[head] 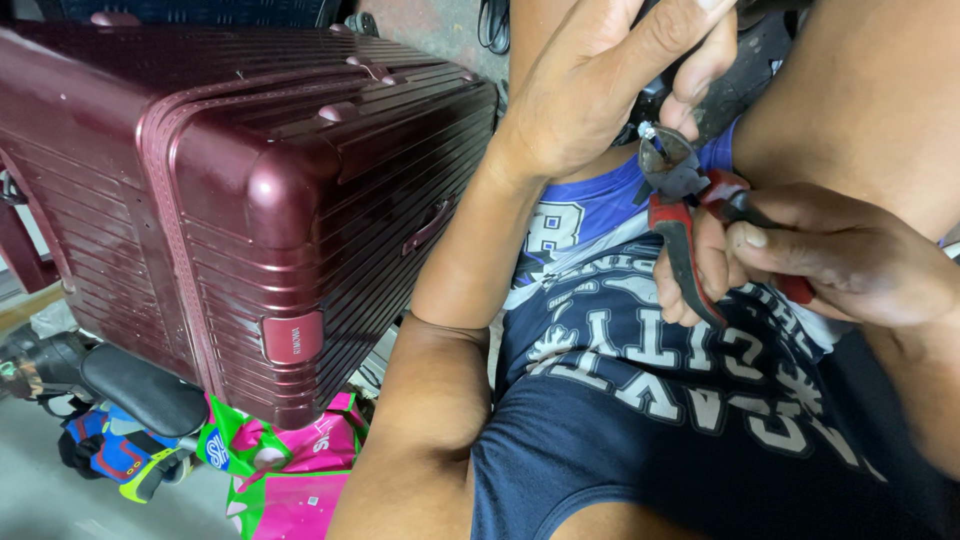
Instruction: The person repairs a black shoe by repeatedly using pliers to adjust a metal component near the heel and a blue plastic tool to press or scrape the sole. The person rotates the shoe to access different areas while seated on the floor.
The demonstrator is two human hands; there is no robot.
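My right hand (835,255) grips a pair of red-handled cutting pliers (690,210), jaws pointing up. The jaws close around a small metal piece (647,131) near a dark object at the top of the view. My left hand (600,85) reaches up from the left and holds that dark object with fingers curled over it, just above the pliers' jaws. Both hands work over my lap, which is covered by a navy and blue shirt with white lettering (650,370).
A large maroon ribbed hard-shell suitcase (230,190) lies to the left, close to my left forearm. Below it are a black padded seat (140,390), colourful pink and green bags (290,470) and grey floor (60,500).
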